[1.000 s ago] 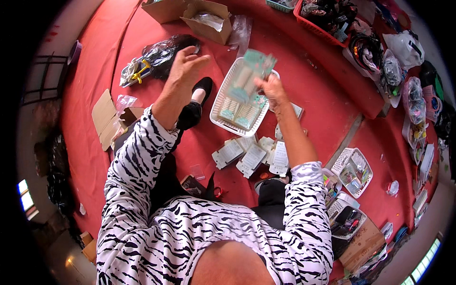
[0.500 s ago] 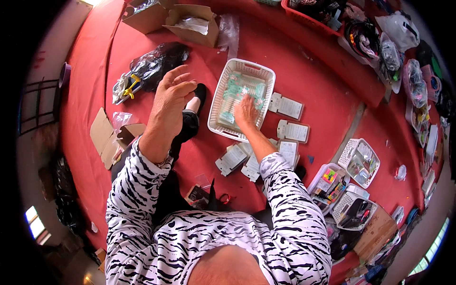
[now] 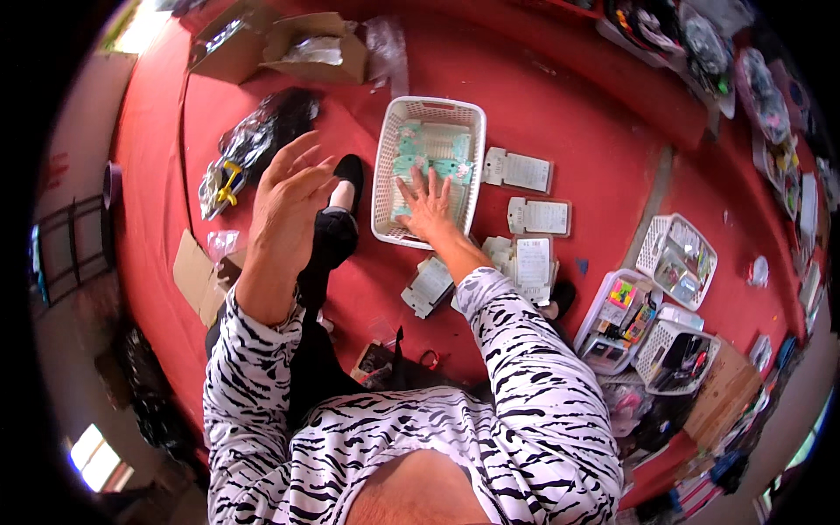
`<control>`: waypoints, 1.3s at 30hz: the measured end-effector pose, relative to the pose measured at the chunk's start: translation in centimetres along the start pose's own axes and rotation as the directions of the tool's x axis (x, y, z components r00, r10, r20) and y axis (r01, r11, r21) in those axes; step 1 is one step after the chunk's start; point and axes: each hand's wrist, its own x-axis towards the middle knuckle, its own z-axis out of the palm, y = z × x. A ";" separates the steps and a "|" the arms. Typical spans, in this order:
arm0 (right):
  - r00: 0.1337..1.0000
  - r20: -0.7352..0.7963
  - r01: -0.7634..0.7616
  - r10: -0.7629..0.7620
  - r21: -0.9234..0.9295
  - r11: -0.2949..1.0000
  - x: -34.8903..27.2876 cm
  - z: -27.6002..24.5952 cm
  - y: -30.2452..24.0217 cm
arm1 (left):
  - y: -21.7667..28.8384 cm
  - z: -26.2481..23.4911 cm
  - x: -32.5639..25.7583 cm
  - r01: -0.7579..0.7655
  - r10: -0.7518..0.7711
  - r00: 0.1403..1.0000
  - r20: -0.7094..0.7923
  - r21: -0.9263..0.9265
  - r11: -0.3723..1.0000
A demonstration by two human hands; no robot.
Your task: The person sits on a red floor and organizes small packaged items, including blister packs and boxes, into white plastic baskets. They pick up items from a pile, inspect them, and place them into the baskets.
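Observation:
A white perforated plastic basket (image 3: 381, 188) stands on the red floor covering in front of me. Inside lie several flat, clear packs with mint-green patterning (image 3: 451, 144). My right hand (image 3: 429, 208) is over the near part of these packs with its fingers spread, holding nothing; I cannot tell how firmly it touches them. To the left of the basket my left hand (image 3: 287, 199) is raised, fingers stretched out and apart, nothing in it. Flat packs with white printed labels lie outside the basket: one (image 3: 523, 171) beside its right wall, another (image 3: 540, 216) nearer, and a stack (image 3: 532, 261) nearer still.
Left are a black plastic bag (image 3: 271, 127), a yellow-handled tool (image 3: 229, 181) and an open cardboard box (image 3: 199, 278). Another box (image 3: 315, 54) stands far off. At right sit small baskets (image 3: 678, 261) of goods. My foot in a black shoe (image 3: 348, 179) rests beside the basket.
My right hand has moved toward the near left of the basket, and its fingers have spread over the packs. My left hand remains raised and open. The whole view has shifted slightly.

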 end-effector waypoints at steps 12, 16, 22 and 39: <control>0.965 0.203 -0.153 0.169 -0.091 0.984 0.2 -1.3 0.8 | -1.6 0.7 -0.4 -0.001 -0.002 0.997 0.082 0.042 0.999; 0.952 0.229 -0.212 0.204 0.010 0.977 0.3 -5.8 0.4 | -1.7 1.8 -0.6 0.007 -0.010 0.996 0.091 0.033 0.999; 0.977 -0.211 0.056 -0.008 0.223 0.973 -0.1 -14.1 11.1 | -1.4 1.0 -0.9 0.042 -0.033 0.996 0.089 -0.096 0.994; 0.962 -0.081 -0.261 0.260 -0.005 0.965 -2.2 -9.5 24.2 | -2.8 4.8 -0.1 0.050 -0.053 0.995 0.083 0.041 0.998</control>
